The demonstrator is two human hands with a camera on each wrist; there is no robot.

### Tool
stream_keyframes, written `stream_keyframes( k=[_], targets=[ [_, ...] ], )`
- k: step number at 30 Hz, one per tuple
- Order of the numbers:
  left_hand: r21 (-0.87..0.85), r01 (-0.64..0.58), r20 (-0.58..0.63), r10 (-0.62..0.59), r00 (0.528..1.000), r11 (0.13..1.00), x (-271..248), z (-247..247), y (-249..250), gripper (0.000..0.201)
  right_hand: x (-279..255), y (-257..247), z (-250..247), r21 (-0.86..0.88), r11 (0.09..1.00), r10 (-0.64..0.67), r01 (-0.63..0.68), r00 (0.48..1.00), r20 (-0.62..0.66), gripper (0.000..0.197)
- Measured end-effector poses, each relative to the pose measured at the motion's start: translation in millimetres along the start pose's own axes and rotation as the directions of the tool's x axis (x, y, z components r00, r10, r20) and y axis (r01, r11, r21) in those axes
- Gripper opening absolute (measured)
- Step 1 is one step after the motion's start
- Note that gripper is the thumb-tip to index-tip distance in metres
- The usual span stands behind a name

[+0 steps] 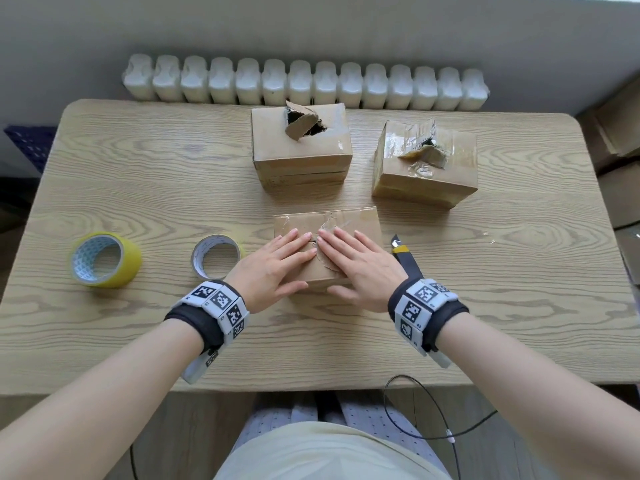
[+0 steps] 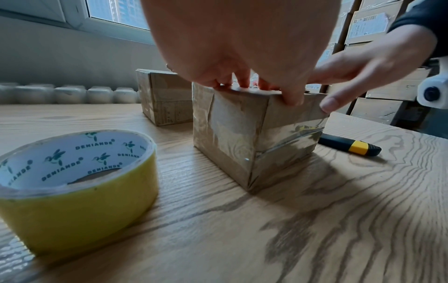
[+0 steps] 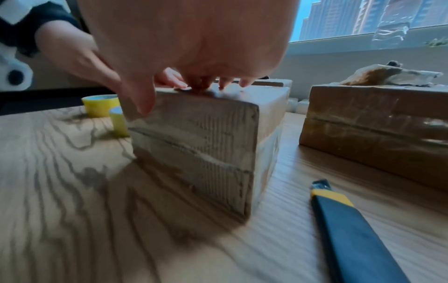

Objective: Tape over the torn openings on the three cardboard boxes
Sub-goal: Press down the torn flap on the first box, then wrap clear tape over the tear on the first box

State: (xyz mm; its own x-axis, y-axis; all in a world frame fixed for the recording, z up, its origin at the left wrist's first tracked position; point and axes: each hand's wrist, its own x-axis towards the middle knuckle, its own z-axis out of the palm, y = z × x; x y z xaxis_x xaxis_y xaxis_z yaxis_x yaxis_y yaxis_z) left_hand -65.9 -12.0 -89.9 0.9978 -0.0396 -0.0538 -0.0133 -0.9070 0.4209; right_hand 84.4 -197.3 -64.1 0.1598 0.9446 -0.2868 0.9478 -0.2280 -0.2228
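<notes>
While both hands press flat, fingers (image 1: pixel 294 237) straight, on near cardboard box (image 1: pixel 360 220) | risk: torn flap springs up once released | tape rolls (image 1: pixel 216 256) untouched on counter (image 1: pixel 138 161)

Near box (image 1: pixel 349 220) lies taped; two far boxes (image 1: pixel 300 143) (image 1: pixel 425 161) gape torn; tape rolls (image 1: pixel 105 259) left.

Lit by soft daylight from the bright window (image 3: pixel 363 17) behind. Sharp and even from the head, with curved, stretched edges. Blurry at the right wrist. Dark shadows on the pale wooden table (image 2: pixel 315 220) beside the small brown cardboard box (image 2: pixel 242 137), with shiny glare on its clear tape.
</notes>
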Motion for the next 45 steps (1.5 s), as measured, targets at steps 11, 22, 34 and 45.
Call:
stream_keyframes(
  k=[11, 22, 34, 45],
  targets=[
    [-0.031, -0.035, -0.016, 0.035, 0.999, 0.999, -0.9, -2.1, -1.0, 0.061, 26.2, 12.5, -7.4, -0.035, 0.998, -0.053, 0.053, 0.998, 0.021, 0.103],
    [-0.011, 0.096, -0.034, -0.097, 0.995, 0.995, -2.5, -10.1, 7.0, 0.081, 19.6, 5.4, -2.2, -0.006, 0.998, -0.058, 0.058, 0.998, 0.002, 0.101],
    [-0.033, 0.188, 0.029, -0.187, 0.982, 0.982, 1.3, -20.2, 12.7, 0.084, 3.0, 2.3, 9.8, 0.111, 0.994, 0.007, 0.010, 0.989, -0.148, 0.068],
    [-0.011, 0.390, -0.231, -0.381, 0.895, 0.921, -52.9, -13.9, -16.2, 0.030, -0.8, -13.1, 23.0, -0.081, 0.997, -0.038, 0.015, 0.955, -0.294, 0.048]
  ],
)
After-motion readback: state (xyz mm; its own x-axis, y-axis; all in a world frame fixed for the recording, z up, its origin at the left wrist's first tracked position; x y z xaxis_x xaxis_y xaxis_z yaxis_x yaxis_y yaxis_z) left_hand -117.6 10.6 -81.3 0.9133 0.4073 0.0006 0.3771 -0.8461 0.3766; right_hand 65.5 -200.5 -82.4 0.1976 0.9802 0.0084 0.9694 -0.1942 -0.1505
